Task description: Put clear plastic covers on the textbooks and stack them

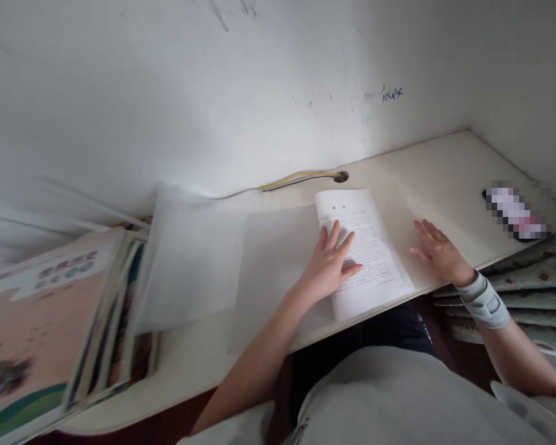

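A printed white page (pixel 375 247), narrow and with text under a short heading, lies near the front edge of the desk. Across its left part rests my left hand (pixel 328 262), fingers spread and flat. To the right of the page is my right hand (pixel 440 250), its fingers stretched out and holding nothing, over the desk top; whether it touches the surface I cannot tell. A grey wrist wrap (pixel 484 301) goes around my right wrist. Left of the page lies a blank greyish sheet (pixel 278 259), partly covered by my left forearm.
Books (pixel 50 327) are stacked at the left end of the desk (pixel 199 364). Beside them is a translucent sheet (pixel 189 259). A cable (pixel 296 179) runs along the wall into a round hole (pixel 341 177). A blurred-out phone (pixel 516 211) lies at the right. Patterned fabric (pixel 537 278) sits below the desk's right edge.
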Motion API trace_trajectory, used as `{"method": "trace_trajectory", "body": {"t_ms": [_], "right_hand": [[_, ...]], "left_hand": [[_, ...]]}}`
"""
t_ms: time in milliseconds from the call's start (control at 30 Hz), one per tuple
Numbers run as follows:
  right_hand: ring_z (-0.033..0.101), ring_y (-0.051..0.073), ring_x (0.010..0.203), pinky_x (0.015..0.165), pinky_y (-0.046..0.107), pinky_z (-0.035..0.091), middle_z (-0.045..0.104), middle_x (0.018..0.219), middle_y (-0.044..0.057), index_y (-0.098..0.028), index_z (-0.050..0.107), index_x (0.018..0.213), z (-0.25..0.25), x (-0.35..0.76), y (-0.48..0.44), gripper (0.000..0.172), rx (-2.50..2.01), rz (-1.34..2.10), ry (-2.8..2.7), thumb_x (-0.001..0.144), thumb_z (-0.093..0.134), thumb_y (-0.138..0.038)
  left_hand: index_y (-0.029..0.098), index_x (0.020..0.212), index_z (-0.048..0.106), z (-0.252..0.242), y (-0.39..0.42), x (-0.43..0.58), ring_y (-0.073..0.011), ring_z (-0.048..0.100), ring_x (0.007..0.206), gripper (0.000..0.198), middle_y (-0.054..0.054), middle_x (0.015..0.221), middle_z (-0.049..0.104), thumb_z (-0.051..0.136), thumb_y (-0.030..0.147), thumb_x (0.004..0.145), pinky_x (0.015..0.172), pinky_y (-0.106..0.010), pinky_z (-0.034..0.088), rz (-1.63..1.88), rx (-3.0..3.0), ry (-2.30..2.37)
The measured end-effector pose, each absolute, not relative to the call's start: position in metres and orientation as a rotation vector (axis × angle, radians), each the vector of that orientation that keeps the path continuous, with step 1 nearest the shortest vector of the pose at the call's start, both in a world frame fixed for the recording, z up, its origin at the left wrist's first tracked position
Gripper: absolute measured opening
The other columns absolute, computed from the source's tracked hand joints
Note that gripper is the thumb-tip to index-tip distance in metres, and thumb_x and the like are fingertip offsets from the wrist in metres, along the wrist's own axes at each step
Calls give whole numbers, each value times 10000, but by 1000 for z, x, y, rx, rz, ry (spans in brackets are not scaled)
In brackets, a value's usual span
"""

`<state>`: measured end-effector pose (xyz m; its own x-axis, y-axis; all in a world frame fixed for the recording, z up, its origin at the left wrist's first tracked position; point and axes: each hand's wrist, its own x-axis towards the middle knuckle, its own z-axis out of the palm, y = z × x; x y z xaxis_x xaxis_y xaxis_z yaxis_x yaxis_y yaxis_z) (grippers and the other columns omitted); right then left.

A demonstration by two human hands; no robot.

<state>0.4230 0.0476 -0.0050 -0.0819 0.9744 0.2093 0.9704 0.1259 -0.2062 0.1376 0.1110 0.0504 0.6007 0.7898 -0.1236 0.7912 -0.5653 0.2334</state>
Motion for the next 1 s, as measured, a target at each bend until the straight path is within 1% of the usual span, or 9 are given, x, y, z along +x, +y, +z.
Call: {"method": "trace_trajectory", "body": {"t_ms": [133,200,367,467,533,633,700,800,1000], "right_hand": [[324,289,1360,1053,462,366,393,1428,232,-93,364,1412,-12,420,39,697,-1791,88,-2086,916,284,-576],[334,290,1355,1057,470,359,416,1413,227,-95,392,1395,-13,418,38,666,-1780,95,-2089,918,312,-554],[330,304,1353,1058,513,341,421,1416,209,-118,447,1360,-16,417,37,582,-1813,40,-2132,917,380,-490],[327,311,1353,1059,504,335,407,1421,223,-100,485,1326,-15,414,36,545,-1859,-11,-2161,917,407,-451],[328,316,1351,1064,491,328,409,1416,231,-87,505,1307,-14,411,36,530,-1880,-40,-2180,916,421,-435],[337,318,1345,1068,472,327,416,1408,238,-75,519,1292,-12,408,35,523,-1889,-61,-2189,917,426,-428],[337,317,1346,1066,468,329,412,1411,239,-75,522,1289,-12,408,35,519,-1888,-62,-2187,920,422,-426],[334,311,1349,1057,481,337,411,1414,233,-87,519,1291,-12,409,35,516,-1886,-55,-2181,924,408,-432],[333,312,1349,1047,506,349,420,1413,223,-101,521,1289,-14,411,35,502,-1860,-21,-2161,927,397,-425]], "left_hand": [[110,1396,353,34,109,163,-449,24,1391,598,-230,1543,58,530,344,874,1032,-608,291,74,2540,1425],[103,1377,380,33,111,173,-440,44,1394,568,-235,1539,89,531,318,874,1035,-613,287,117,2534,1456],[163,1419,318,46,99,166,-404,70,1407,593,-215,1542,111,469,412,903,1031,-605,303,333,2513,1439],[210,1441,271,54,76,146,-408,59,1407,717,-190,1550,107,537,504,844,1024,-624,299,213,2600,1228],[216,1431,299,55,59,133,-401,60,1408,765,-180,1552,112,604,513,796,1040,-596,303,98,2681,1068],[198,1387,386,49,42,125,-369,79,1415,633,-167,1537,194,601,408,830,1063,-555,310,61,2778,984],[179,1353,436,42,37,127,-352,111,1415,506,-158,1510,280,552,273,869,1071,-560,303,74,2832,1000],[161,1322,477,33,36,137,-347,186,1402,448,-143,1469,371,469,122,876,1069,-590,296,75,2910,1020],[171,1317,494,28,34,149,-349,258,1380,432,-130,1445,411,377,112,905,1049,-635,298,67,2984,1026]]}}
